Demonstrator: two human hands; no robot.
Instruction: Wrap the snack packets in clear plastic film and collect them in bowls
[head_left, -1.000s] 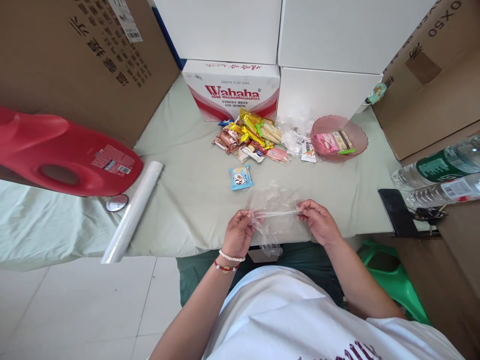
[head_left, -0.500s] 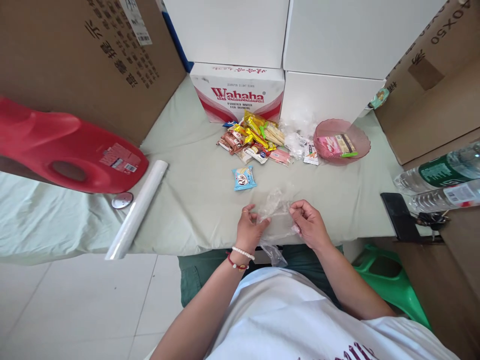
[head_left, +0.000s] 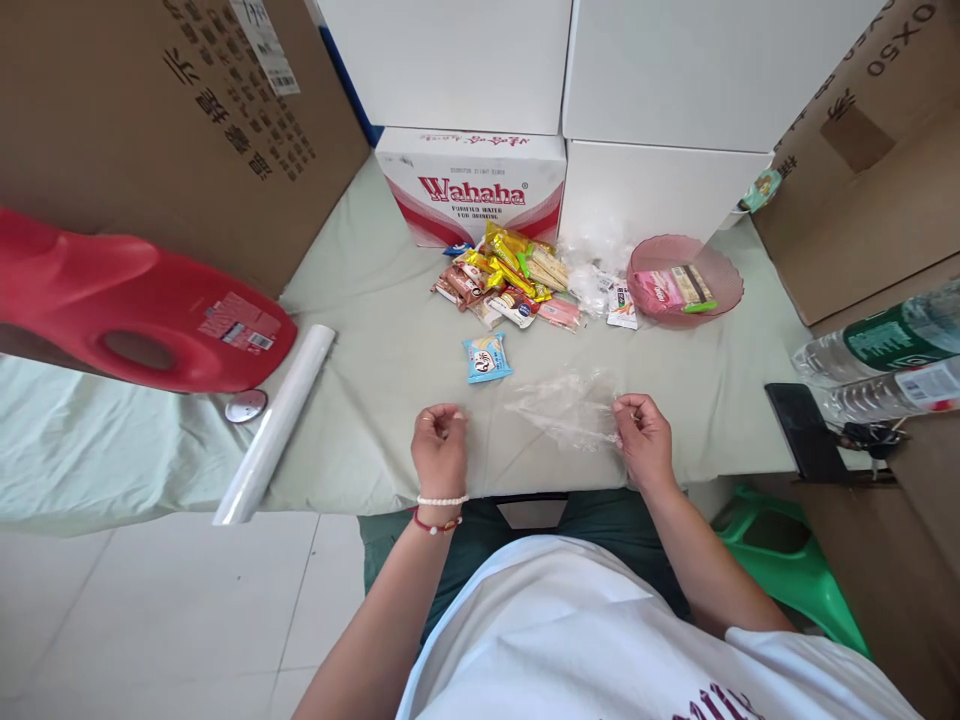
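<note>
A crumpled sheet of clear plastic film spreads between my two hands, just over the near part of the cloth-covered table. My right hand pinches its right side between thumb and fingers. At the left, my left hand is closed in a pinch, and the film's faint, nearly invisible left edge seems to run to its fingertips. A blue snack packet lies flat beyond the film, touched by neither hand.
Behind lie a pile of wrapped snacks and a pink bowl with packets inside. A roll of plastic film and a red jug are at left. Bottles and a phone lie at right.
My left hand has moved left and my right hand slightly right, so they are farther apart. The bunched film has spread wider and no longer hangs over the table's front edge.
</note>
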